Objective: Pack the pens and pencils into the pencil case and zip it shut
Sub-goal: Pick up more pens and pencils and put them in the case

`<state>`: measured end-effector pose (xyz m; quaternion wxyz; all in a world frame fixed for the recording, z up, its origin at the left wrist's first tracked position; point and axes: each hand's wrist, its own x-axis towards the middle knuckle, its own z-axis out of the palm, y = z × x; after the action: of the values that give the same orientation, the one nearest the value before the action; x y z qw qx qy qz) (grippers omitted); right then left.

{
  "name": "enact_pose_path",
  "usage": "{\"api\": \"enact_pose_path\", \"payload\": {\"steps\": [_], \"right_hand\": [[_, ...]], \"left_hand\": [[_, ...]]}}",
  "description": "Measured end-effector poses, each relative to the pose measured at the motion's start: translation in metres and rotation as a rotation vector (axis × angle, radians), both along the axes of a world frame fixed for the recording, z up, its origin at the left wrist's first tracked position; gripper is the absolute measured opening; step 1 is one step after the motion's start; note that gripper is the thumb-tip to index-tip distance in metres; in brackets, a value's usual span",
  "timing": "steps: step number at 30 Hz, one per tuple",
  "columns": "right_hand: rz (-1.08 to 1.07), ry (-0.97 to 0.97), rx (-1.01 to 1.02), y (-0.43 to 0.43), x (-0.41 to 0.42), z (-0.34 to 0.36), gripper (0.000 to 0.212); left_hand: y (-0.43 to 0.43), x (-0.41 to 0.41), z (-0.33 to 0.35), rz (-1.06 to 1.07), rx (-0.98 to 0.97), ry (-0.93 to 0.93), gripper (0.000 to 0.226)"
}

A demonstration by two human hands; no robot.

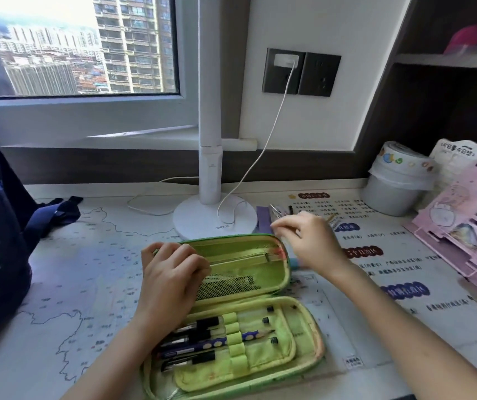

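Down at 6 o'clock on the tabletop (87, 255), the green pencil case (303, 336) lies wide open, w/ pens (191, 339) already in its loops. Left hand (170, 272) grips the lid. Right hand (309, 241) reaches to 1 o'clock for more; fingers bent, can't tell if holding. Zip not done yet.

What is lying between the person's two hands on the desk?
The head view shows the green pencil case, its open lid and mesh pocket, between the left hand and right hand.
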<state>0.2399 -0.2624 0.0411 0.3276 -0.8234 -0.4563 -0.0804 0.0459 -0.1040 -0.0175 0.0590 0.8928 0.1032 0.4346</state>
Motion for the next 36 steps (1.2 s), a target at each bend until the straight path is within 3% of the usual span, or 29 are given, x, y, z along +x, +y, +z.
{"api": "enact_pose_path", "payload": {"steps": [2,4,7,9,12,14,16,19,22,26,30,36], "right_hand": [[-0.333,-0.038,0.016,-0.02,0.032,-0.02,0.02],[-0.525,-0.034,-0.155,-0.036,0.062,-0.034,0.031],[-0.479,-0.099,-0.406,-0.043,0.097,-0.04,0.062],[-0.345,-0.14,-0.514,-0.038,0.114,-0.038,0.068],[-0.196,-0.243,-0.75,-0.026,0.126,-0.032,0.047],[-0.15,-0.418,-0.799,-0.023,0.127,-0.027,0.023],[-0.119,-0.513,-0.809,-0.023,0.129,-0.024,0.021],[-0.105,-0.428,-0.846,-0.026,0.136,-0.021,0.011],[-0.113,-0.214,-0.792,-0.033,0.139,-0.015,0.009],[-0.157,-0.009,-0.489,-0.039,0.118,0.015,0.01],[0.038,0.236,-0.29,-0.022,0.06,0.05,0.016],[0.34,0.264,-0.279,0.043,-0.022,0.071,0.014]], "left_hand": [[0.0,0.001,0.0,-0.011,0.006,0.008,0.008],[0.001,0.002,0.0,-0.009,0.004,0.019,0.01],[0.002,0.005,0.001,-0.005,0.006,0.038,0.015],[0.002,0.009,0.001,-0.006,0.006,0.051,0.016],[0.004,0.012,0.001,-0.001,-0.005,0.073,0.018],[0.005,0.012,-0.001,0.009,-0.017,0.086,0.018],[0.005,0.012,-0.002,0.016,-0.028,0.093,0.017],[0.005,0.013,-0.003,0.019,-0.046,0.094,0.016],[0.006,0.012,-0.005,0.02,-0.042,0.094,0.017],[0.006,0.012,-0.005,0.014,-0.033,0.069,0.018],[0.005,0.011,-0.003,-0.003,0.003,0.015,0.016],[0.0,0.003,0.002,-0.044,0.104,-0.035,0.011]]}}
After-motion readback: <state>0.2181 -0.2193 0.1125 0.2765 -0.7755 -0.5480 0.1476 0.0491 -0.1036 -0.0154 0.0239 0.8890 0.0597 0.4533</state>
